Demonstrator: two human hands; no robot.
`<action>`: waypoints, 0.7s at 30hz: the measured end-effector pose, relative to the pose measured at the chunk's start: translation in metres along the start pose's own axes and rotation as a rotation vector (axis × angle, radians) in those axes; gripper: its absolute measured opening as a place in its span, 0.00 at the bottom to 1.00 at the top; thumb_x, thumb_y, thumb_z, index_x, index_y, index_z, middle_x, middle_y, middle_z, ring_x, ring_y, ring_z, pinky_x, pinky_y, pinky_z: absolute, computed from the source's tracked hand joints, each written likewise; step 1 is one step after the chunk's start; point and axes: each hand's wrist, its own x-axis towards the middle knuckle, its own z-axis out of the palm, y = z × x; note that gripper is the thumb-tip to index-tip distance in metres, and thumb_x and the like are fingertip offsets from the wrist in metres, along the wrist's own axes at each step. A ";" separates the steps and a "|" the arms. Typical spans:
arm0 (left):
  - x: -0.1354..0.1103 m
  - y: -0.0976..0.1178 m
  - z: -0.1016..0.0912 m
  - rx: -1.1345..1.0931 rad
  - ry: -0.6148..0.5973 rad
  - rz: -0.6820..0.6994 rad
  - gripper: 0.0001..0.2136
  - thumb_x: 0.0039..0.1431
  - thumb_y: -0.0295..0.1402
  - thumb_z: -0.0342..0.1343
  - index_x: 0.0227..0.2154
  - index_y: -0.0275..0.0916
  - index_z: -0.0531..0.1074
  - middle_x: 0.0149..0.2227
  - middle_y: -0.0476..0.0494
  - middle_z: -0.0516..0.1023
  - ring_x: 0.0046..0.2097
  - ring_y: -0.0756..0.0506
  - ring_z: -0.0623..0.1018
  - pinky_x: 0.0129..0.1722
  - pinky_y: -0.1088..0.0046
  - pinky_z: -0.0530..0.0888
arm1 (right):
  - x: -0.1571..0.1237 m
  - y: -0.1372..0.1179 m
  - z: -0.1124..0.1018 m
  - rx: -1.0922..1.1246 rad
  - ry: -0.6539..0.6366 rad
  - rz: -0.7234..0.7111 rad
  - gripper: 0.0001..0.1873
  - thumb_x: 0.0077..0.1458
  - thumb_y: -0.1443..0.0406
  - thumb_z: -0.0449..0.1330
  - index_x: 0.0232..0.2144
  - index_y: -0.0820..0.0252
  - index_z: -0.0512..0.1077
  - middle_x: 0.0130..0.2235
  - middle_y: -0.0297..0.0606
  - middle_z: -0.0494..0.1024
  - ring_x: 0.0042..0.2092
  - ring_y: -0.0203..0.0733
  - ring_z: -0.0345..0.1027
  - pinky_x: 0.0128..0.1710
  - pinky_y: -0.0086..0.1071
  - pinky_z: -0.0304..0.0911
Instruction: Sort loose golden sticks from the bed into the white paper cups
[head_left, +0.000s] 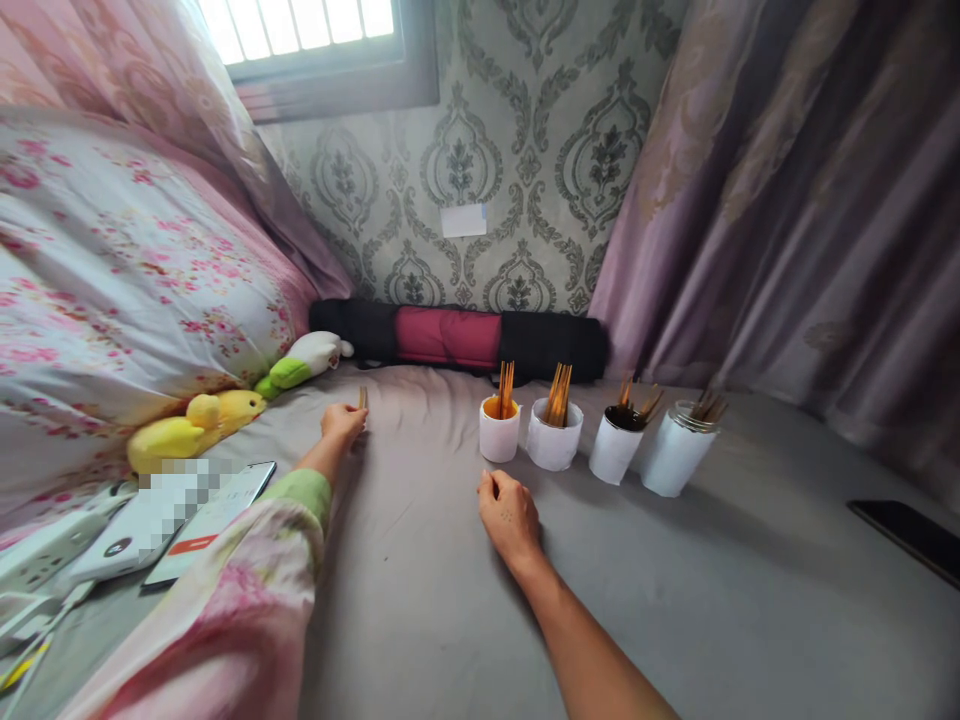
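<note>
My left hand [343,427] is closed around a small bundle of thin sticks [363,397], whose tips stick up above the fingers. It is over the grey sheet, left of the cups. My right hand [511,512] rests low in front of the cups with its fingers curled together; what they hold, if anything, is hidden. Nearest to it stands a white-wrapped cup with an orange inside [499,438], with sticks in it. Rightward follow a wider white cup [555,445], a white-wrapped cup with a dark inside [615,455] and a wrapped glass jar [677,460], all holding sticks.
A long black and red rolled bag [450,337] lies against the wall. On the left are plush toys [199,425], a phone [225,520], a white power bank [142,525] and a power strip [52,545]. A dark phone [911,535] lies at the far right.
</note>
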 end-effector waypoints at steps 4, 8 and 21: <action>-0.006 0.001 0.008 -0.210 -0.059 -0.095 0.05 0.48 0.28 0.53 0.22 0.35 0.63 0.18 0.48 0.69 0.21 0.51 0.71 0.22 0.76 0.68 | 0.000 0.000 0.000 -0.005 -0.001 -0.006 0.17 0.56 0.59 0.45 0.24 0.56 0.70 0.28 0.38 0.76 0.31 0.37 0.67 0.28 0.26 0.50; -0.017 0.004 0.013 -0.416 -0.117 -0.150 0.05 0.49 0.25 0.51 0.22 0.34 0.61 0.19 0.48 0.69 0.20 0.54 0.71 0.21 0.79 0.69 | -0.001 0.000 -0.001 -0.004 0.002 -0.015 0.17 0.56 0.60 0.45 0.24 0.56 0.70 0.28 0.38 0.76 0.31 0.36 0.67 0.28 0.26 0.50; -0.045 0.005 0.023 -0.843 -0.220 -0.281 0.03 0.47 0.20 0.51 0.22 0.31 0.66 0.20 0.45 0.71 0.22 0.53 0.72 0.22 0.80 0.71 | 0.000 0.000 -0.002 0.000 0.002 -0.008 0.17 0.55 0.59 0.45 0.24 0.56 0.70 0.28 0.39 0.76 0.32 0.37 0.67 0.28 0.26 0.51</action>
